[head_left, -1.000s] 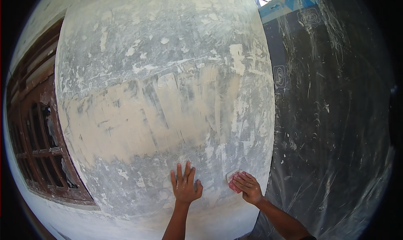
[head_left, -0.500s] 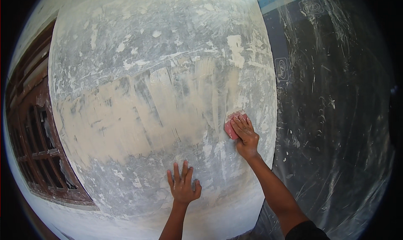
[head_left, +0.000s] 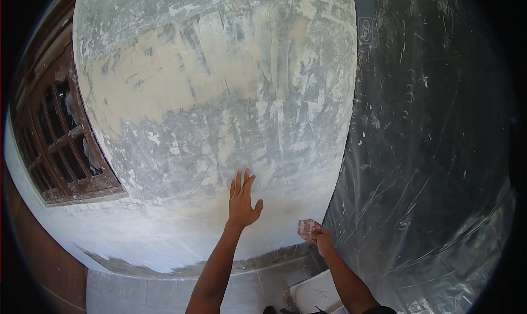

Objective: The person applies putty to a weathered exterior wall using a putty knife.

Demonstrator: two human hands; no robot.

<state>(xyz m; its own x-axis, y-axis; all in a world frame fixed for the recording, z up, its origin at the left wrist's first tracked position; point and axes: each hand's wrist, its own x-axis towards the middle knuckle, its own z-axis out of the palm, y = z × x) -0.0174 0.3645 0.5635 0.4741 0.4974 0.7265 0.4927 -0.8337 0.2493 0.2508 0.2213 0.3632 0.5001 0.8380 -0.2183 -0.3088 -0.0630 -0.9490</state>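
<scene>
My left hand (head_left: 243, 204) is open, its fingers stretched upward against the patchy grey wall (head_left: 192, 132), below the broad cream band of putty (head_left: 164, 78). Lower down on the right, near the wall's corner, my right hand (head_left: 323, 239) grips a flat reddish putty scraper (head_left: 309, 230) smeared with white. The scraper is turned broad side toward me, low in front of the whitish bottom of the wall; I cannot tell whether it touches. Beneath my right forearm is a container (head_left: 315, 293) with white material in it, partly hidden by the arm.
A brown wooden window frame (head_left: 71, 143) with bars is set in the wall at left. Dark plastic sheeting (head_left: 428, 138), splashed with white, hangs along the right side. Grey floor tiles (head_left: 137, 292) run along the wall's foot.
The view has tilted downward, bringing the floor and container into sight. My right hand has left the putty band and dropped low with the scraper. My left hand remains spread against the wall.
</scene>
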